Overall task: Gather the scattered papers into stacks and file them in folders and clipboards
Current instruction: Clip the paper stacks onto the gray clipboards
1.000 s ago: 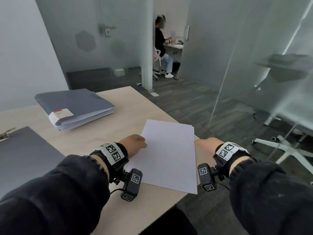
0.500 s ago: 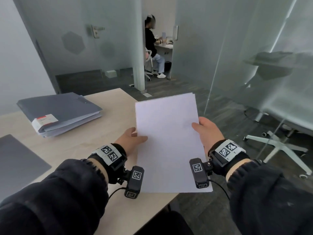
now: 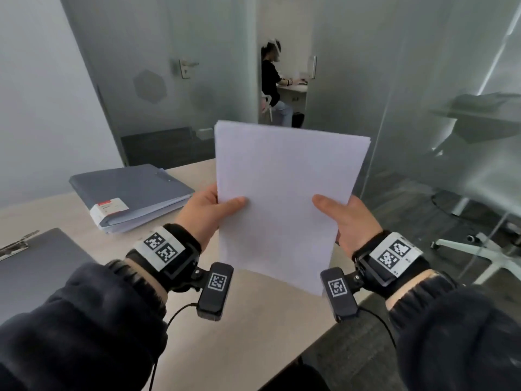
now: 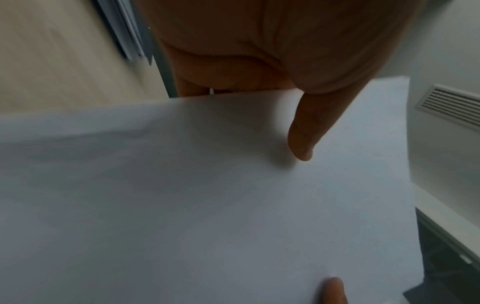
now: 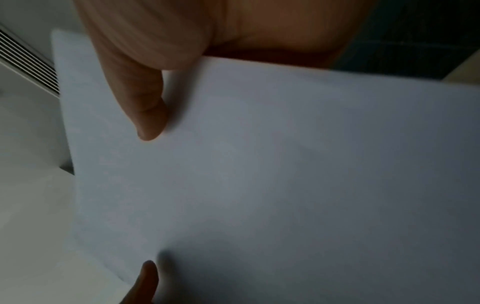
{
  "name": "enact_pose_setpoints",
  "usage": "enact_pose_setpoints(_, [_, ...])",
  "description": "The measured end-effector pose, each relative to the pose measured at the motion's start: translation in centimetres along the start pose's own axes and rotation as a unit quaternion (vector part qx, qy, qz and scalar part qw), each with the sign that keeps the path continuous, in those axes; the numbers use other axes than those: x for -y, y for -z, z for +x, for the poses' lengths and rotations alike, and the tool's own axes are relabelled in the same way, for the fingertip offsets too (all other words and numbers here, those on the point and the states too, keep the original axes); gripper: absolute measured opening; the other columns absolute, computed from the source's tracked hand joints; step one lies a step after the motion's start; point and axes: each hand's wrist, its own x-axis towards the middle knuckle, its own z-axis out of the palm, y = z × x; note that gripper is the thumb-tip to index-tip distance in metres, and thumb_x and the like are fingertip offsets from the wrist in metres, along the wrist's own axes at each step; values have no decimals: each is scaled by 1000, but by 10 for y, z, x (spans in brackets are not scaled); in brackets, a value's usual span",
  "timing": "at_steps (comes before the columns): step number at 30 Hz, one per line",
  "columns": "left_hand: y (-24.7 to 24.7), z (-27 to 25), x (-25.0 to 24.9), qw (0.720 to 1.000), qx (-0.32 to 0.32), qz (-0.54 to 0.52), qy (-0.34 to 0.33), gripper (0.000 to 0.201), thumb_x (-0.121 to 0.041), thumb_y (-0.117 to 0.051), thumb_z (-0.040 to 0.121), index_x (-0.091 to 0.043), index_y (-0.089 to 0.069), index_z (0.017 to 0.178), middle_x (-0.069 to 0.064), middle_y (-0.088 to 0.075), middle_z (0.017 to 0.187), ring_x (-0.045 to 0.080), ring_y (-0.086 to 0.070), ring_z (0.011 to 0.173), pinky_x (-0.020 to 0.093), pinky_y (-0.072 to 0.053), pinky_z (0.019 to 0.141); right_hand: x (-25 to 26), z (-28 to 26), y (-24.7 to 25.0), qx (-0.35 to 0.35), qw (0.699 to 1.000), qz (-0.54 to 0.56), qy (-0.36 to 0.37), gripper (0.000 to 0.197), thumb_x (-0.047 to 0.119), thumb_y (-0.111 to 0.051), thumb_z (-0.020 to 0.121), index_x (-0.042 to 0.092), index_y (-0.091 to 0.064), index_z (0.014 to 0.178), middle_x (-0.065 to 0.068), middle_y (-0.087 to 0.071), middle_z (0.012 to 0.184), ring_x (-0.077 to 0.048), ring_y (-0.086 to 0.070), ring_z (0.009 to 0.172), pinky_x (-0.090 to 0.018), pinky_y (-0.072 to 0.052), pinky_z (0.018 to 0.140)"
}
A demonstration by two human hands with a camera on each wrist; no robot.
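A stack of white papers [image 3: 284,193] stands nearly upright in the air above the table's right part. My left hand [image 3: 208,213] pinches its left edge, thumb on the near face. My right hand [image 3: 344,218] pinches the right edge the same way. In the left wrist view the stack of papers [image 4: 207,205] fills the frame under the thumb of my left hand [image 4: 301,144]. The right wrist view shows the stack of papers [image 5: 259,185] under the thumb of my right hand [image 5: 148,123]. A grey folder [image 3: 129,190] holding sheets lies on the table at the back left. A dark clipboard [image 3: 31,266] lies at the left edge.
The light wooden table [image 3: 253,334] ends at its right edge just under my right wrist. Beyond it are dark floor, glass walls and a white chair base [image 3: 485,249]. A person [image 3: 273,86] sits at a desk in the far room.
The stack lay flat on the table with my hands at its sides. Both hands took hold of it and lifted it until it stands nearly upright.
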Motion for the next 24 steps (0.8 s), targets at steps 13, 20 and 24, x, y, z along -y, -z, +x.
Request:
enact_pose_setpoints(13, [29, -21, 14, 994, -5, 88, 59, 34, -45, -65, 88, -21, -71, 112, 3, -75, 109, 28, -70, 104, 51, -51, 99, -23, -1, -16, -5, 983, -184, 21, 10, 20, -68, 94, 26, -76, 90, 11, -78, 91, -5, -73, 86, -22, -55, 77])
enact_pose_setpoints(20, [170, -53, 15, 901, -68, 377, 204, 21, -34, -60, 95, -26, -72, 111, -8, -71, 115, 11, -64, 106, 34, -48, 100, -47, 11, -77, 17, 991, -133, -20, 9, 19, -69, 93, 20, -76, 99, 1, -78, 100, -23, -73, 98, -40, -57, 89])
enact_pose_setpoints(24, [255, -89, 14, 785, -65, 540, 297, 33, -30, -58, 97, -21, -66, 127, -4, -61, 134, 17, -55, 122, 24, -34, 107, -65, 13, -122, 61, 991, -116, -42, 14, 19, -69, 93, 17, -76, 105, 1, -78, 102, -23, -73, 100, -48, -53, 99])
